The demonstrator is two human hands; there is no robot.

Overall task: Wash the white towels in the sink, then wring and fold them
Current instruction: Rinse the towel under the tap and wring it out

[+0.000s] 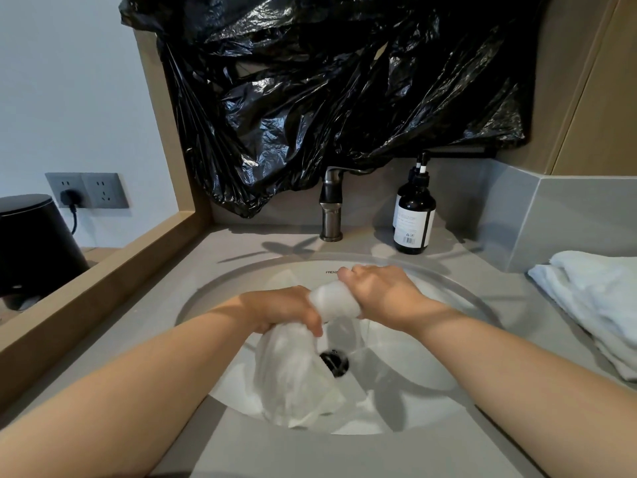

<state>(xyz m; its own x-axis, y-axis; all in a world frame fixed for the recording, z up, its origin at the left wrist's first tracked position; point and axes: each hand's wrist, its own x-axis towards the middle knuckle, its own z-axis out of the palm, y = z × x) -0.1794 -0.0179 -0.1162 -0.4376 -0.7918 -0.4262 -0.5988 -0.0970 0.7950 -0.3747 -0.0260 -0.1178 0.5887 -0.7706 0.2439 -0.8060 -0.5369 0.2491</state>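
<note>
Over the white sink point(406, 360), both my hands grip one wet white towel point(293, 370). My left hand point(282, 307) clutches it near the middle, and its loose end hangs down into the basin beside the drain point(335, 363). My right hand point(375, 291) holds the rolled upper end a little farther back. The short stretch of towel between the two hands looks twisted. A thin stream of water falls from it into the basin.
More white towels point(593, 298) lie piled on the grey counter at the right. A metal faucet point(331, 205) and dark pump bottles point(413, 219) stand behind the sink. Black plastic sheeting point(327, 91) covers the wall above. A black bin point(34, 243) sits at left.
</note>
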